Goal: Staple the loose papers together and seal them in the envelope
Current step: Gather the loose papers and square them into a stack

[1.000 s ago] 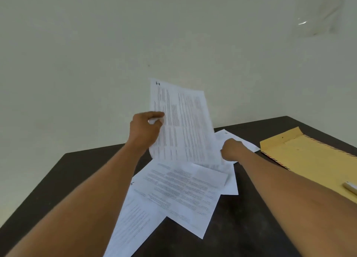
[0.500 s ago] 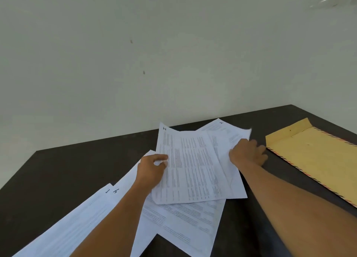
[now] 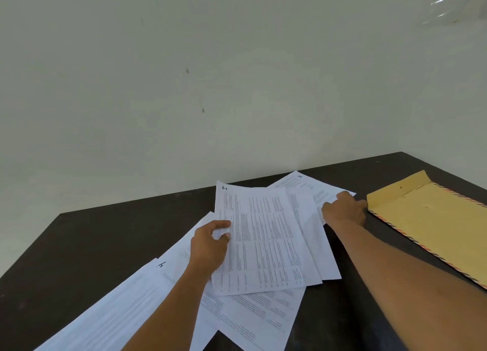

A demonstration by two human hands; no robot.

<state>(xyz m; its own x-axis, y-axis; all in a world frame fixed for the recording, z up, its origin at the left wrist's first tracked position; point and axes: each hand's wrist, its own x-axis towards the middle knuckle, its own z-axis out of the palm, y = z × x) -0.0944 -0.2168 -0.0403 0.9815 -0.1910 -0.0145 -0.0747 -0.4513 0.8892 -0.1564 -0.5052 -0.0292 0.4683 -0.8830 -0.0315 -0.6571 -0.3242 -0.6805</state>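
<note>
On the dark table (image 3: pixel 79 234), left of the envelope (image 3: pixel 432 219), the left hand (image 3: pixel 209 245) pinches sheet 1 (image 3: pixel 263 240) while the right hand (image 3: pixel 344 209) presses sheet 2 (image 3: pixel 305 187); thin, floppy, slippery papers best gripped at edges.

Single head-worn view, wide-angle, looking forward and slightly down from above the near edge of the worktop (image 3: pixel 79 245). Faces a pale wall (image 3: pixel 184 74), filling the upper half of the frame. Close in: both forearms enter from the bottom, papers (image 3: pixel 263 240) near centre, envelope (image 3: pixel 432 219) cut by the right edge. No second view to share with.
</note>
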